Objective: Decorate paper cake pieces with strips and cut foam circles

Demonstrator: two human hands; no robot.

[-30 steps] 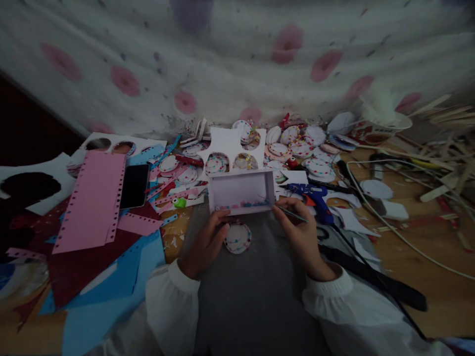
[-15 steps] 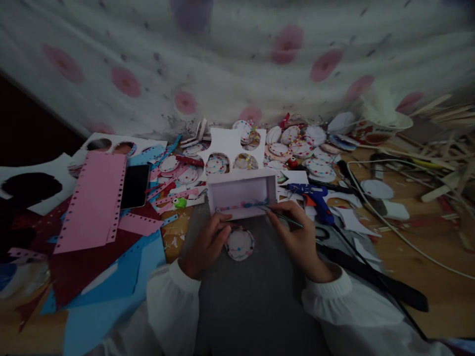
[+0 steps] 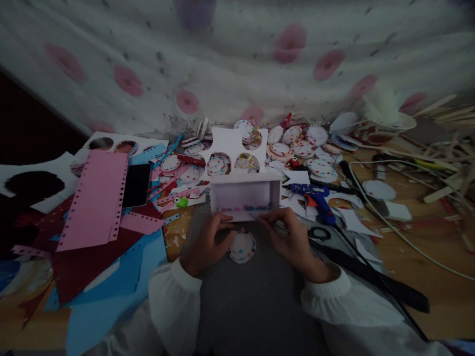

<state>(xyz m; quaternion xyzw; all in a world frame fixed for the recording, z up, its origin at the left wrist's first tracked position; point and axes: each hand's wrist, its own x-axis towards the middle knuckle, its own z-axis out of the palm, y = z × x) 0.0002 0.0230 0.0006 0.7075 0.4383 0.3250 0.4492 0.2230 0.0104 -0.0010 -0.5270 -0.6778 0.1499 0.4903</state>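
Note:
A shallow white box [image 3: 245, 180] sits in the middle with its open side facing me. Small pink and blue bits [image 3: 256, 207] lie along the inside of its lower wall. My left hand [image 3: 210, 244] has its fingers on the box's lower left edge, the thumb bent beneath them. At the lower right edge, my right hand [image 3: 291, 242] pinches thin pointed tweezers [image 3: 256, 216], whose tip points left along the edge. Between my hands, a round white disc [image 3: 242, 247] with red and blue dots around its rim lies on the grey mat [image 3: 252, 301], near my left thumb.
Pink punched sheets [image 3: 92, 198], a phone [image 3: 137, 185] and blue paper lie left. Behind the box stands a white card with round holes [image 3: 227, 141], among many decorated discs. To the right are a blue glue gun [image 3: 315, 195], its cable, a white cord and wooden sticks.
My right hand has drawn the tweezers out of the box's inside, down and left to its front edge. The box has shifted slightly toward me. My left hand stays at the edge.

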